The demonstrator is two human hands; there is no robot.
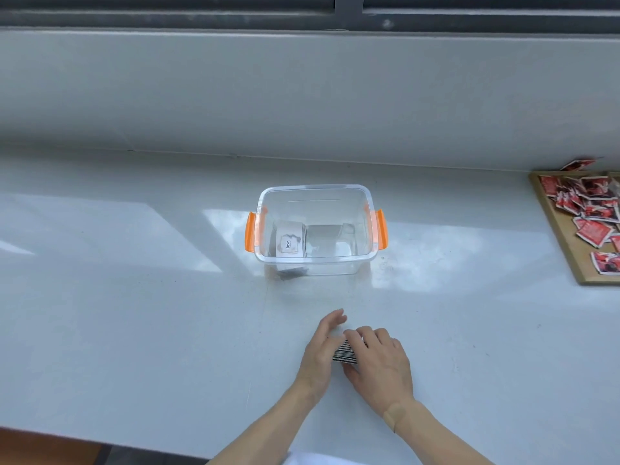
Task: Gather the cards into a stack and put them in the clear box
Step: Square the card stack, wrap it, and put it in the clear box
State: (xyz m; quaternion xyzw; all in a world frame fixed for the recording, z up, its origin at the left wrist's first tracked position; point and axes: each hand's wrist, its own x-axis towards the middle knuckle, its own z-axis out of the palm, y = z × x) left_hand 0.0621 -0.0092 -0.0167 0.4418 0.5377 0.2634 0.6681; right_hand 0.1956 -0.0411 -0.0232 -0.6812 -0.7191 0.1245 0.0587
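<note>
A stack of cards (345,352) with black-and-white striped edges sits on the white counter between my two hands. My left hand (320,354) presses against its left side with fingers stretched forward. My right hand (379,362) covers its right side and top, fingers curled over it. Most of the stack is hidden. The clear box (315,193) with orange handles stands open farther back, apart from my hands. Inside it lies a white card (289,242) printed "love" on another small stack.
A wooden tray (567,243) at the far right holds several scattered red packets (592,213). A low grey wall runs along the back of the counter, under a window frame. The counter's near edge lies at the lower left.
</note>
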